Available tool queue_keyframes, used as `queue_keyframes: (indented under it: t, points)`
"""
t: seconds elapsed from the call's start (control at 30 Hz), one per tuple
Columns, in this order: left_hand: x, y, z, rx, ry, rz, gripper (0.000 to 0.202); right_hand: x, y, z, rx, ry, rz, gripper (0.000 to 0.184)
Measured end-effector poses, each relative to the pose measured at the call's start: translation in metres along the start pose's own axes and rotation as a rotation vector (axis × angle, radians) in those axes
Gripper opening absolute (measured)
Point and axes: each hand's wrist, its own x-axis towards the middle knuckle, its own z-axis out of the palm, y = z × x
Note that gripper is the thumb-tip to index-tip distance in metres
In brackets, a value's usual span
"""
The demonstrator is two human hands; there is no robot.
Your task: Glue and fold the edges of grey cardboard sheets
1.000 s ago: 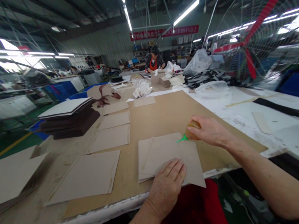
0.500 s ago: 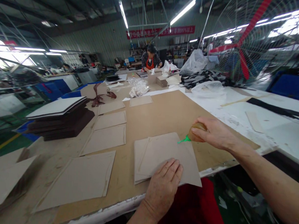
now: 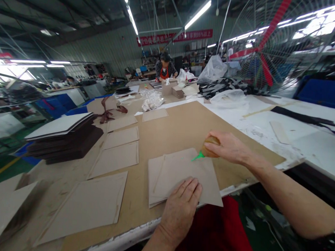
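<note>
My right hand [image 3: 225, 145] is wrapped round an amber squeeze glue bottle [image 3: 210, 147] tilted downward. Its green nozzle [image 3: 199, 156] points at the upper part of a grey-beige cardboard sheet [image 3: 179, 161], with the tip at or just above the surface. This sheet tops a small, uneven pile near the table's front edge. Flat on the pile's lower part lies my left hand [image 3: 182, 205], fingers stretched out and close together, covering some of the cardboard. A narrow glossy strip, looking like glue, runs along the sheet's left side.
Several cardboard pieces [image 3: 87, 203] with strips along their edges lie to the left. Beyond them stands a dark brown stack [image 3: 71, 143] topped with white. Crumpled clear plastic [image 3: 152, 99] lies farther back. A large fan [image 3: 261, 50] stands at right; another person [image 3: 165, 68] is across the table.
The view has turned slightly to the right. My right hand has brought the nozzle a little leftward over the sheet. My left hand stays on the pile.
</note>
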Motion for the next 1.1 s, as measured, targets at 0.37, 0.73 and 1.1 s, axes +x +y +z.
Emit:
queue_keyframes:
  t: [0.37, 0.73, 1.1]
  points:
    - [0.002, 0.001, -0.004, 0.008, -0.014, -0.005, 0.042, -0.05, 0.051, -0.018, 0.045, 0.157, 0.097, 0.026]
    - [0.003, -0.001, -0.006, 0.013, -0.036, 0.007, 0.043, -0.081, 0.049, -0.029, 0.083, 0.093, 0.049, 0.029]
    - [0.005, 0.0, -0.008, 0.008, -0.033, 0.015, 0.044, -0.097, 0.044, -0.02, 0.078, 0.178, -0.012, 0.023]
